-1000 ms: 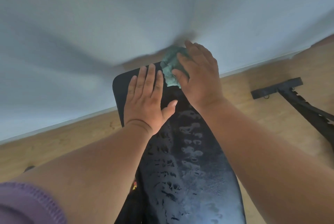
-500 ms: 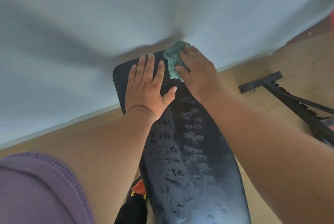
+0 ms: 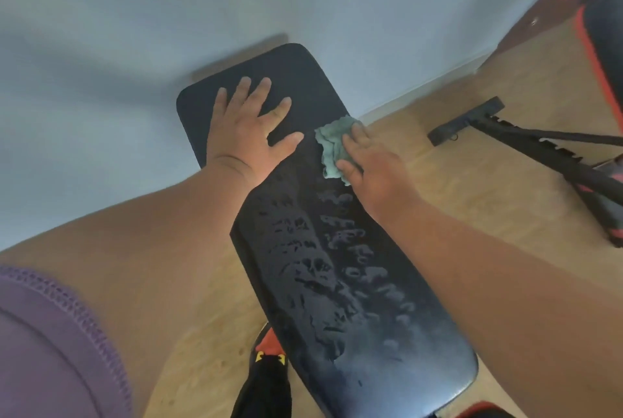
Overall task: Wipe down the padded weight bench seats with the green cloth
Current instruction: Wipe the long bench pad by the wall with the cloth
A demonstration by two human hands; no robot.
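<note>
A long black padded bench seat (image 3: pixel 354 299) runs from the lower right up to the wall, its surface streaked with wet marks. My left hand (image 3: pixel 249 127) lies flat on the far end of the pad, fingers spread. My right hand (image 3: pixel 367 161) presses the crumpled green cloth (image 3: pixel 332 148) against the pad's right edge, a little nearer to me than the left hand. The fingers rest over the cloth; how far they curl round it is hidden.
A white wall (image 3: pixel 135 29) stands right behind the bench's far end. On the wooden floor (image 3: pixel 472 201) to the right lies a black metal bench frame (image 3: pixel 526 144). A second black-and-red padded bench (image 3: pixel 600 29) is at the top right. A black-and-red piece (image 3: pixel 266 370) shows under the pad.
My right hand has dragged the cloth from the pad's far end toward me along the right edge. The left hand has stayed flat on the far end. The view has shifted.
</note>
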